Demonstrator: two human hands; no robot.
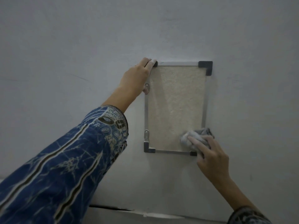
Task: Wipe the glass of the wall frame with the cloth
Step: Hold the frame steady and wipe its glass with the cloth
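Grey cloth [196, 138] bunched in the right hand [210, 152] presses the upright frame's [146, 113] glass [176, 107] bottom-right; left hand [135, 76] clasps its top-left corner.

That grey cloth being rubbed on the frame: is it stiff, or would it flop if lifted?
Probably floppy: the cloth is bunched into soft folds under the right hand. It looks light, since fingertips alone press it against the glass. It likely slides easily there, perhaps why the left hand steadies the frame.

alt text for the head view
The right hand presses a grey cloth on the lower right corner of a wall frame's glass. The left hand holds the frame's upper left corner.
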